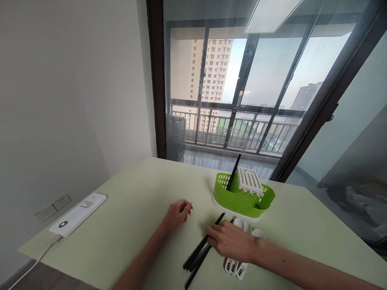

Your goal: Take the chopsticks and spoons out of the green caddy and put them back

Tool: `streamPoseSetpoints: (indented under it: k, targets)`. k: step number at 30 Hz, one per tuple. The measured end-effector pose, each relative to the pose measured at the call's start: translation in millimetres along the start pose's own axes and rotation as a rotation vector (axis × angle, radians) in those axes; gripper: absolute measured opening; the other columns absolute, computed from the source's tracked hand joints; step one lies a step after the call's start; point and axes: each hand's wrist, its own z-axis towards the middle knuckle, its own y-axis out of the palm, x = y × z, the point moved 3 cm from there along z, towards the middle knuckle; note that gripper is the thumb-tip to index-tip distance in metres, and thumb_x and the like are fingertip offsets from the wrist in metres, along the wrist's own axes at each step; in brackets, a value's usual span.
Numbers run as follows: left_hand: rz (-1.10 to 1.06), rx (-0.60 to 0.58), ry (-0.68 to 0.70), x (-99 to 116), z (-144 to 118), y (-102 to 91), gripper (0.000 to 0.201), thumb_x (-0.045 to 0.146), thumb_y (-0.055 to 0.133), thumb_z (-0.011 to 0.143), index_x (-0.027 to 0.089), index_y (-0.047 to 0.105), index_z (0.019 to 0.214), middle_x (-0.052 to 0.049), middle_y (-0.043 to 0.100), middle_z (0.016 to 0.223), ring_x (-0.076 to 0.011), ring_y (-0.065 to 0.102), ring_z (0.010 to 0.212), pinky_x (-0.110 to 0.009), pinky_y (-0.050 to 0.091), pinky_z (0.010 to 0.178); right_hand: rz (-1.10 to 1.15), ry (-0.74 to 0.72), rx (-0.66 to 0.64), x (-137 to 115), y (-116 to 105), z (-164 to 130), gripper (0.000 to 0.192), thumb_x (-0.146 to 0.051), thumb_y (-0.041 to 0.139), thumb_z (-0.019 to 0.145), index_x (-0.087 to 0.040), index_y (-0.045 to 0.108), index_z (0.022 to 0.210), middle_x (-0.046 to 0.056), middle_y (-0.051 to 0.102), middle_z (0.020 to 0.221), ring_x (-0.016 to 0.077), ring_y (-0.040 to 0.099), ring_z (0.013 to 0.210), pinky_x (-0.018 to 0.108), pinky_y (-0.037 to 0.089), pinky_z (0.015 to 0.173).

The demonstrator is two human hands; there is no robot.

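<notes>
The right hand [224,238] curls over black chopsticks [193,258], grip unclear, white spoons [238,223] beneath it; the left hand [178,212], half-curled, is empty.

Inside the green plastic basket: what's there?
At least one black chopstick leans beside a white slotted plastic rack. Front wall of the basket hides most of its floor and the chopstick's bottom.

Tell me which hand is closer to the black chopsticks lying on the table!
The right. The right hand is right at the chopsticks, covering part of them; the left hand is off to their left, not touching them.
</notes>
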Motion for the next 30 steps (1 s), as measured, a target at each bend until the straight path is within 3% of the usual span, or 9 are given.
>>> streamPoseSetpoints:
  k: [8,13,17,22,26,28,30]
  targets:
    - [-0.021,0.018,0.0,5,-3,0.0,0.036,0.049,0.051,0.097,0.019,0.063,0.082,0.002,0.062,0.069,-0.0088,0.051,0.048,-0.023,0.04,0.05,0.013,-0.129,0.025,5,-12,3,0.024,-0.011,0.052,0.102,-0.016,0.063,0.081,0.002,0.066,0.088,0.0171,0.061,0.08,0.033,0.035,0.06]
    - [-0.028,0.024,-0.016,7,-4,1.1,0.036,0.049,0.051,0.096,0.018,0.064,0.081,0.002,0.062,0.069,-0.0083,0.05,0.047,-0.023,0.04,0.05,0.02,-0.15,0.022,18,-32,4,0.023,-0.012,0.051,0.104,-0.017,0.062,0.084,0.002,0.068,0.086,0.017,0.062,0.081,0.033,0.04,0.068]
    - [-0.079,0.033,-0.027,6,-4,2.7,0.036,0.051,0.052,0.095,0.018,0.064,0.084,0.002,0.063,0.07,-0.0084,0.051,0.047,-0.023,0.039,0.048,0.056,-0.067,-0.07,36,-66,5,0.02,-0.013,0.047,0.105,-0.016,0.062,0.092,0.002,0.069,0.082,0.0167,0.064,0.073,0.032,0.036,0.061]
    - [-0.253,0.044,-0.067,5,-3,3.7,0.047,0.061,0.042,0.099,0.019,0.062,0.091,0.0,0.064,0.073,-0.0119,0.058,0.052,-0.024,0.041,0.047,0.07,0.168,-0.25,73,-108,17,0.012,-0.023,0.06,0.101,-0.019,0.069,0.096,0.005,0.076,0.087,0.0192,0.073,0.081,0.029,0.034,0.06]
    - [-0.119,0.084,0.074,13,-7,4.4,0.051,0.057,0.032,0.104,0.019,0.067,0.1,-0.007,0.076,0.089,-0.0183,0.071,0.08,-0.031,0.054,0.075,0.015,0.281,-0.279,100,-120,34,0.014,-0.024,0.064,0.098,-0.018,0.076,0.093,0.011,0.078,0.09,0.0237,0.075,0.089,0.028,0.039,0.067]
    - [0.017,0.074,0.153,17,-11,7.0,0.043,0.052,0.04,0.104,0.022,0.069,0.113,-0.007,0.078,0.107,-0.021,0.071,0.1,-0.036,0.051,0.096,-0.003,0.293,-0.299,106,-119,44,0.011,-0.021,0.067,0.094,-0.018,0.078,0.093,0.013,0.078,0.091,0.0248,0.075,0.089,0.029,0.04,0.068]
    - [0.114,0.054,0.187,20,-14,10.3,0.037,0.049,0.051,0.1,0.026,0.067,0.125,-0.005,0.076,0.119,-0.0228,0.068,0.112,-0.039,0.047,0.107,-0.011,0.293,-0.319,107,-117,54,0.009,-0.022,0.071,0.091,-0.019,0.079,0.093,0.013,0.078,0.091,0.0255,0.076,0.091,0.029,0.042,0.07]
